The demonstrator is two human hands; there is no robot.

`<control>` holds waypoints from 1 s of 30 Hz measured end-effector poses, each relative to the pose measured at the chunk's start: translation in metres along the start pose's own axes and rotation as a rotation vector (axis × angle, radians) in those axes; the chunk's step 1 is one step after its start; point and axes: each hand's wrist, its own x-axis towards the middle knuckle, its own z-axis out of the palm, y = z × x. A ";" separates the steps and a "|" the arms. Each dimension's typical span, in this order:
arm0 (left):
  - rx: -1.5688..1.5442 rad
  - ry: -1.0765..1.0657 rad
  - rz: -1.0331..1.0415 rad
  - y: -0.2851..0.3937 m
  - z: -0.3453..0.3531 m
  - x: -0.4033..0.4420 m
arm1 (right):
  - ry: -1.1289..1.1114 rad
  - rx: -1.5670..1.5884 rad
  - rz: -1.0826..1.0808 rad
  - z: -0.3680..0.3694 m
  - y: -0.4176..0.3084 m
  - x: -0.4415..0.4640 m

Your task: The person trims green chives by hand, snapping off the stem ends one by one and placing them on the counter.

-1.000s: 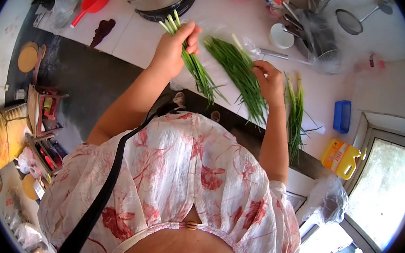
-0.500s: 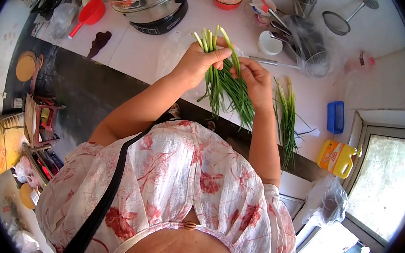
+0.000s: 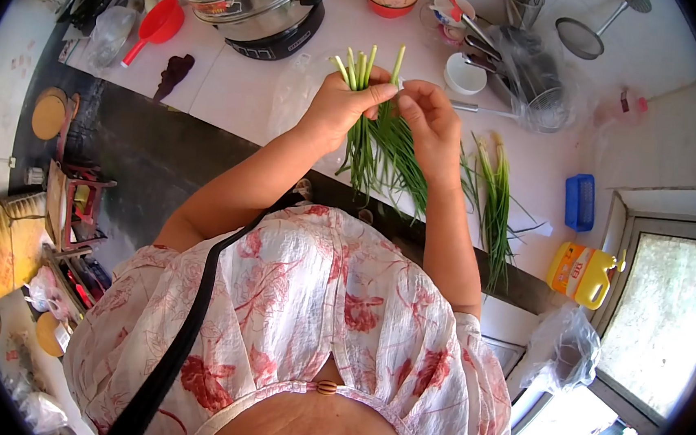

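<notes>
From here, with the held bunch as my mark, a red dipper (image 3: 159, 21) lies far to its left on the desk (image 3: 227, 93), then a dark scrap (image 3: 175, 75), perhaps cloth. A steel pot (image 3: 246, 5) stands beyond the bunch, to its left.

The left hand (image 3: 345, 103) has its grip closed round that held bunch (image 3: 359, 153) of long green stalks, lifted over the desk: pale ends up, leaves drooping. They look light and limp at the leaves, firmer at the pale ends — probably easy to bruise, maybe slick if damp, so the lower stems seem the best place to hold. More greens (image 3: 405, 173) lie behind and right of it.

The right hand (image 3: 433, 126) is just beside the bunch's right edge, thumb and fingers drawn near each other; I cannot tell whether they pinch anything. Well right of the bunch come a smaller bundle (image 3: 496, 188), a blue basket (image 3: 580, 203) and a yellow jug (image 3: 580, 274).
</notes>
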 end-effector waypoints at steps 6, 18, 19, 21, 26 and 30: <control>0.027 0.013 -0.013 -0.006 0.001 0.003 | -0.058 -0.294 -0.001 -0.005 -0.010 0.001; 0.181 -0.075 -0.112 -0.005 -0.001 0.003 | 0.322 -0.460 -0.219 -0.030 -0.015 0.009; 0.183 -0.076 -0.114 -0.005 -0.001 0.002 | 0.324 -0.460 -0.218 -0.038 -0.014 0.010; 0.133 -0.101 -0.135 -0.005 -0.003 0.002 | 0.396 -0.588 -0.476 -0.055 -0.012 0.014; 0.139 -0.126 -0.113 0.000 -0.008 0.002 | 0.486 -0.773 -0.416 -0.107 -0.014 0.012; 0.148 -0.153 -0.092 0.000 -0.010 0.003 | 0.502 -0.911 -0.481 -0.148 0.000 0.015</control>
